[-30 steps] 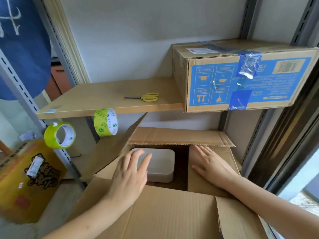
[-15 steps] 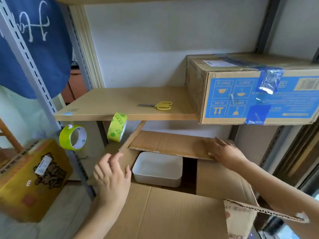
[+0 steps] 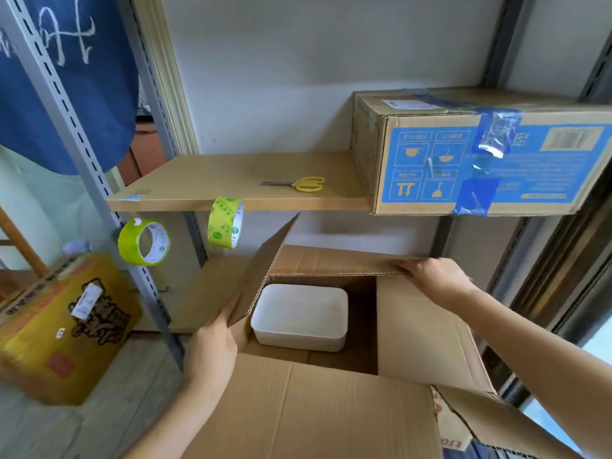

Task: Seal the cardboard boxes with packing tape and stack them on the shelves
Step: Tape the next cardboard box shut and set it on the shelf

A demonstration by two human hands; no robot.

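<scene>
**Open box on lower shelf, both hands on flaps**

L→R:

- Far L: blue cloth [image 3: 66,94] hanging up top; yellow printed box [image 3: 63,329] below it on the floor, outside the rack.
- Grey slotted upright [image 3: 82,160] w/ a green tape roll [image 3: 144,241] hung on it. 2nd green tape roll [image 3: 225,222] hangs just under the front edge of the wooden shelf [image 3: 231,173].
- Yellow-handled scissors [image 3: 296,184] lie flat on that shelf, near mid.
- Left hand [image 3: 212,349]: fingers curled round the free edge of the L side flap [image 3: 245,279], thumb on the outer face. Flap stands raised, tilted up and out.
- Open cardboard box [image 3: 314,409] sits on the lower level, under the wooden shelf, near flap spread flat toward camera. Not sealed, no tape on it that I can see.
- White plastic container [image 3: 299,314] inside the box, L-of-centre on the bottom.
- Right hand [image 3: 433,276]: grips the far flap [image 3: 331,260] at its R end, fingers wrapped over the corrugated edge. R side flap [image 3: 420,326] lies folded inward below the wrist.
- Upper R: sealed box w/ blue print [image 3: 480,160] on the wooden shelf, blue tape [image 3: 490,127] across top and down the front, overhanging the shelf edge.
</scene>
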